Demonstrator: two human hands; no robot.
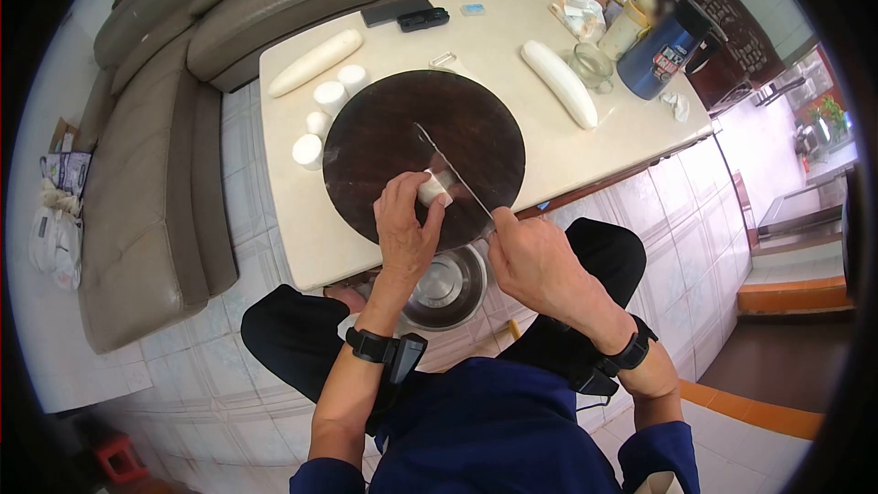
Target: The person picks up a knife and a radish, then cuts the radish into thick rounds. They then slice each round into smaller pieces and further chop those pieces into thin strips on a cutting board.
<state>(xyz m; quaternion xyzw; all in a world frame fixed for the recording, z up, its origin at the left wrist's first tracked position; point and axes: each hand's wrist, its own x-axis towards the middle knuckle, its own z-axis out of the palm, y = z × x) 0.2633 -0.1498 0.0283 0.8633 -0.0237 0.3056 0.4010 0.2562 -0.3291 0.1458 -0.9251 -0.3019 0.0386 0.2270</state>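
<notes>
My left hand (pixel 407 218) is closed around a short white piece of radish (pixel 435 188) near the front of a round dark cutting board (pixel 384 128). In my right hand (pixel 530 252) is the handle of a knife (pixel 450 165), its blade slanting up and left over the board, right beside the piece. Left of the board stand several cut white radish chunks (pixel 330 96). One long whole white radish (pixel 316 63) lies at the table's back left. Another white radish (pixel 560 84) lies to the right of the board.
The cream table (pixel 302 192) also bears a peeler (pixel 445 61), a dark phone-like case (pixel 423 18), a glass mug (pixel 591 67) and a blue thermos (pixel 665 48). A steel basin (pixel 476 288) sits on the floor below the front edge. A grey sofa (pixel 146 220) wraps the left and back.
</notes>
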